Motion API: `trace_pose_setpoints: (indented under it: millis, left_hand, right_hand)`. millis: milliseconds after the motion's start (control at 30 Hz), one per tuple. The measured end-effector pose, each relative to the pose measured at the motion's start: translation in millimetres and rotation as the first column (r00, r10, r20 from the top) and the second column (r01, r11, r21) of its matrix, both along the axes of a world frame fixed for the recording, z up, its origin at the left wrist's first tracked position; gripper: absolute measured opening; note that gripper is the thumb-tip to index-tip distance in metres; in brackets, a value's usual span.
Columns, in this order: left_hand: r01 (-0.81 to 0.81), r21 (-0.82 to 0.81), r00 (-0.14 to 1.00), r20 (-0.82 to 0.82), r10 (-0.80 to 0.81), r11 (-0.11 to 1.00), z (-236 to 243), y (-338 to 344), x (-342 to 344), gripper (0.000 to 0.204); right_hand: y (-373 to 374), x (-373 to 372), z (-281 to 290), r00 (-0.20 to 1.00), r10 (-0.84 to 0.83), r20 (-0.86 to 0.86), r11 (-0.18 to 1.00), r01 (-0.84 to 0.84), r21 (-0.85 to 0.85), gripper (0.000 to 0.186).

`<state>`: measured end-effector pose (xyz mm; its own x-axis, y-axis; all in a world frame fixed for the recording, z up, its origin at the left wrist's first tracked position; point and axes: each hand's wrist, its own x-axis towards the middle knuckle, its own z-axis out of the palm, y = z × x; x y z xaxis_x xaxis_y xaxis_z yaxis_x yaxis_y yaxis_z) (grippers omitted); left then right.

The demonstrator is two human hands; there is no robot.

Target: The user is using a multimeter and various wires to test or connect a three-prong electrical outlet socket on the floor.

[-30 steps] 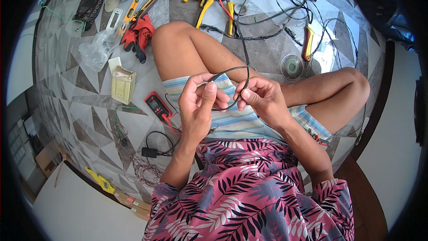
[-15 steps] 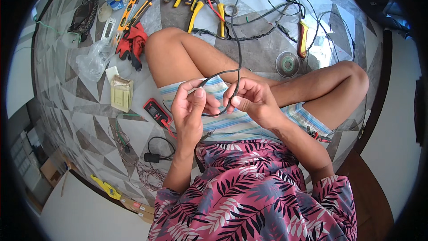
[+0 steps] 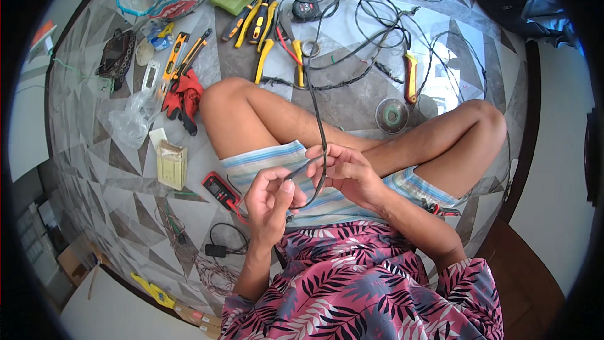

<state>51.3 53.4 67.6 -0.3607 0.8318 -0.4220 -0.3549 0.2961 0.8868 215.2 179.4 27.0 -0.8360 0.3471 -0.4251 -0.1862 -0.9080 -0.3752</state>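
Observation:
Above my lap a black cable [image 3: 319,119] runs down from the far coils and bends into a small loop between my hands. My left hand [image 3: 270,201] pinches the loop with thumb and fingers. On the other side my right hand [image 3: 347,173] has its fingers curled round the cable where its strands cross. Beside my left hand lies a red and black multimeter [image 3: 220,190] with red leads. A black plug-like box [image 3: 215,250] with a looped cord is on the floor nearer to me.
Past my crossed legs lie yellow-handled pliers [image 3: 267,56], a tape measure [image 3: 306,8], a utility knife [image 3: 411,79], a grinding disc [image 3: 392,116] and tangled cable [image 3: 384,0]. To the left are red gloves [image 3: 184,101], a plastic bag [image 3: 130,119] and a cream switch box [image 3: 172,165].
The view has tipped forward, so everything sits lower and more of the far floor shows. My right fingers have shifted up along the cable, and the loop between my hands looks smaller.

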Motion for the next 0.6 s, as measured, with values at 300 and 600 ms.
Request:
trace_pose_setpoints:
  millis: [300,600]
  left_hand:
    - [-0.006,0.049,1.0,-0.029,0.007,0.999,3.0,-7.4,0.1,0.024]
    - [-0.003,0.045,0.999,-0.048,0.005,0.999,2.2,-9.4,-2.0,0.024]
  right_hand:
    - [1.9,-2.0,-6.9,0.999,0.012,0.031,0.997,-0.01,-0.077,0.03]
    - [3.4,1.0,-6.0,1.0,0.016,0.008,0.998,-0.016,-0.058,0.026]
